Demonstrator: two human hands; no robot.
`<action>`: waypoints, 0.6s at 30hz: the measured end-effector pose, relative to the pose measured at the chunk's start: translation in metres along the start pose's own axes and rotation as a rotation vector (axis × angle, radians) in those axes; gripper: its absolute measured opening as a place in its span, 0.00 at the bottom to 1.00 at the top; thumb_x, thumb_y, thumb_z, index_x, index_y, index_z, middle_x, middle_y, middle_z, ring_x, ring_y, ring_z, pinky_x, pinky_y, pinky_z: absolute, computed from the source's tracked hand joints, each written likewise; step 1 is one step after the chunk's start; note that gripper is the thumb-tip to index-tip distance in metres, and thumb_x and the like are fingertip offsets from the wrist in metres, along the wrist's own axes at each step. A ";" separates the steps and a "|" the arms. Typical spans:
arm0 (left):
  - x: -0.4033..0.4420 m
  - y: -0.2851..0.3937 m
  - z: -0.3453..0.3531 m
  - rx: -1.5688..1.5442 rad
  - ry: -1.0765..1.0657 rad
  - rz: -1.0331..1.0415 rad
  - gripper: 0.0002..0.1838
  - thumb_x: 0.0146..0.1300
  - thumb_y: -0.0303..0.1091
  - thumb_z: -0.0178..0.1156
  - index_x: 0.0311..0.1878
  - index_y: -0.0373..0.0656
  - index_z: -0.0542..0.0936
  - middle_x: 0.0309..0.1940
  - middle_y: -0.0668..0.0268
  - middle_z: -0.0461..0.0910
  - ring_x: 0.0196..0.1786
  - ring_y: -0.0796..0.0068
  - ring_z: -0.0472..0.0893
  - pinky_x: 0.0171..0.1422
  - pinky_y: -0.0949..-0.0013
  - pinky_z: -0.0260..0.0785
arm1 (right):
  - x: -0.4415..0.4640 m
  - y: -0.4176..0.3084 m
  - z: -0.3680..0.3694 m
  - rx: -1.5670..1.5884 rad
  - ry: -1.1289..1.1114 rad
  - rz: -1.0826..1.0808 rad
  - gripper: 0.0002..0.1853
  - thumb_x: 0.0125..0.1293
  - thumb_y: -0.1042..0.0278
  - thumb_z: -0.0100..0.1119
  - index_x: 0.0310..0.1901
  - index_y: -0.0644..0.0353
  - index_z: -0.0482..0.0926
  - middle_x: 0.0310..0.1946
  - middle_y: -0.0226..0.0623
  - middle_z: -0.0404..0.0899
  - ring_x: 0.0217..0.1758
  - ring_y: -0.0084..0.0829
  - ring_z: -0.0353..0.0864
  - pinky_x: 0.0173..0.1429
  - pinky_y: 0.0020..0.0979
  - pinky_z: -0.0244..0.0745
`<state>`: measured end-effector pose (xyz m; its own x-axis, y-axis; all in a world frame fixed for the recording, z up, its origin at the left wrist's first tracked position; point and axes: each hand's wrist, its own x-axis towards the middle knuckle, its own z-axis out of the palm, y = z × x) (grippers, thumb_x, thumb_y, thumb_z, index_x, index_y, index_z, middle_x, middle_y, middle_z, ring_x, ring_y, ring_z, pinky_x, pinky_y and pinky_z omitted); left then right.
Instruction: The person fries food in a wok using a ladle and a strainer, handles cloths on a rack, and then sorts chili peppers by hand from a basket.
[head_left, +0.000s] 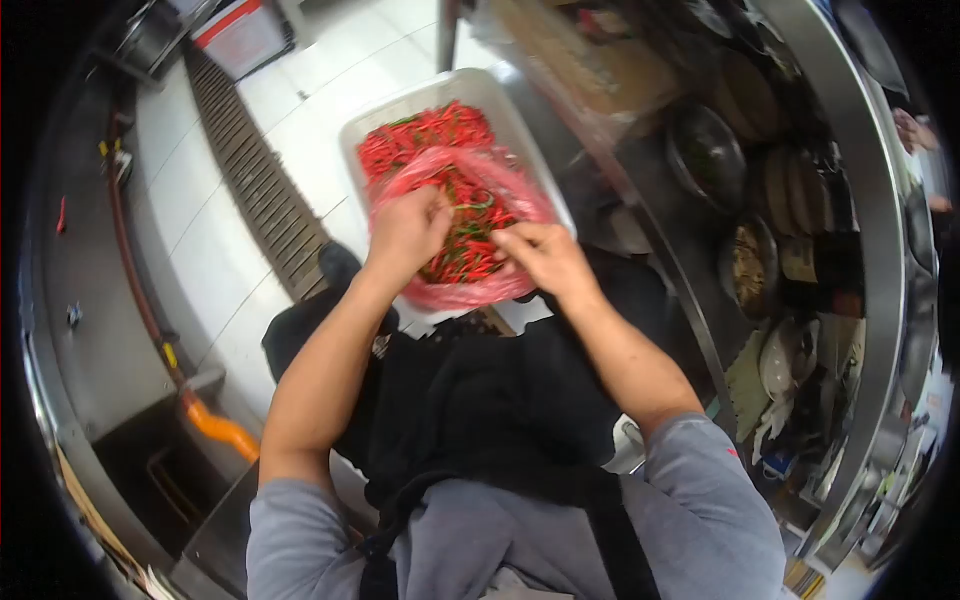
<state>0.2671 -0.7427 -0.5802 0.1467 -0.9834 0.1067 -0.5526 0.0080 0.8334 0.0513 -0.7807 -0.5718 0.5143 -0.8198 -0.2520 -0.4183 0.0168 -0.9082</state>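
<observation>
A red plastic bag (480,297) lies open between my knees, filled with small red chili peppers (470,262), many with green stems. It rests at the near end of a white plastic basket (352,130), which holds more loose red chili peppers (425,135) at its far end. Over the bag's left side, my left hand (412,232) is closed, its fingertips pinched at a greenish chili pepper (474,205). My right hand (545,256) reaches in from the right with curled fingers against the peppers. What its fingertips hold is hidden and slightly blurred.
A metal shelf unit (650,215) with bowls (706,150) and dishes stands close on the right. A floor drain grate (250,160) runs along the white tiles to the left. Beyond it are a steel counter side with a brown pipe (130,270) and an orange hose (220,430).
</observation>
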 end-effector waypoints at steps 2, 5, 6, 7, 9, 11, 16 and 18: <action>-0.006 0.011 0.018 -0.283 0.024 -0.132 0.04 0.59 0.28 0.60 0.33 0.38 0.78 0.22 0.63 0.80 0.25 0.75 0.79 0.31 0.71 0.70 | 0.011 -0.006 0.010 0.291 -0.020 0.104 0.18 0.66 0.54 0.58 0.35 0.65 0.82 0.23 0.33 0.82 0.26 0.21 0.80 0.29 0.24 0.74; -0.011 0.012 0.043 -0.446 0.050 -0.214 0.04 0.60 0.28 0.61 0.34 0.38 0.78 0.23 0.66 0.80 0.25 0.82 0.78 0.30 0.75 0.69 | 0.031 -0.014 0.017 0.368 0.068 -0.002 0.15 0.68 0.59 0.55 0.38 0.65 0.80 0.24 0.34 0.82 0.24 0.22 0.79 0.28 0.24 0.73; -0.007 0.010 0.046 -0.527 0.053 -0.226 0.05 0.60 0.28 0.62 0.37 0.37 0.79 0.23 0.65 0.81 0.25 0.81 0.78 0.31 0.75 0.70 | 0.036 -0.013 0.017 0.286 0.079 -0.021 0.14 0.68 0.61 0.55 0.38 0.66 0.80 0.24 0.35 0.82 0.24 0.22 0.79 0.29 0.25 0.73; -0.003 0.006 0.043 -0.528 0.052 -0.221 0.05 0.60 0.28 0.62 0.37 0.37 0.79 0.23 0.65 0.81 0.25 0.81 0.78 0.31 0.75 0.70 | 0.040 -0.011 0.016 0.205 0.088 -0.038 0.13 0.68 0.63 0.54 0.38 0.66 0.80 0.25 0.36 0.81 0.24 0.23 0.79 0.30 0.26 0.74; 0.008 0.010 0.020 -0.433 -0.214 -0.212 0.07 0.63 0.26 0.59 0.42 0.36 0.78 0.33 0.66 0.82 0.34 0.81 0.79 0.42 0.75 0.72 | 0.036 -0.028 0.015 0.139 0.107 -0.046 0.11 0.68 0.66 0.53 0.39 0.67 0.78 0.25 0.38 0.81 0.24 0.24 0.79 0.31 0.29 0.73; 0.017 0.003 0.011 -0.513 -0.119 -0.245 0.11 0.63 0.30 0.60 0.47 0.36 0.78 0.33 0.67 0.82 0.34 0.82 0.79 0.37 0.77 0.70 | 0.037 -0.026 0.017 0.148 0.054 -0.028 0.10 0.68 0.67 0.52 0.40 0.67 0.77 0.26 0.38 0.80 0.23 0.26 0.79 0.31 0.30 0.73; 0.027 0.027 0.006 -0.631 -0.123 -0.391 0.13 0.63 0.34 0.62 0.46 0.36 0.78 0.29 0.71 0.78 0.30 0.83 0.76 0.33 0.79 0.65 | 0.033 -0.030 0.008 0.060 -0.050 0.019 0.08 0.68 0.69 0.51 0.39 0.66 0.75 0.25 0.38 0.79 0.23 0.27 0.78 0.30 0.32 0.72; 0.031 0.029 0.009 -0.675 -0.128 -0.434 0.13 0.64 0.34 0.61 0.47 0.37 0.78 0.28 0.71 0.78 0.29 0.84 0.75 0.31 0.80 0.64 | 0.032 -0.029 0.003 0.034 -0.041 0.001 0.08 0.68 0.69 0.51 0.39 0.65 0.75 0.25 0.38 0.78 0.22 0.27 0.78 0.30 0.32 0.72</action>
<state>0.2483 -0.7749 -0.5579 0.1168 -0.9368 -0.3298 0.1518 -0.3113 0.9381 0.0823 -0.8057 -0.5548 0.5440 -0.7959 -0.2657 -0.3931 0.0380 -0.9187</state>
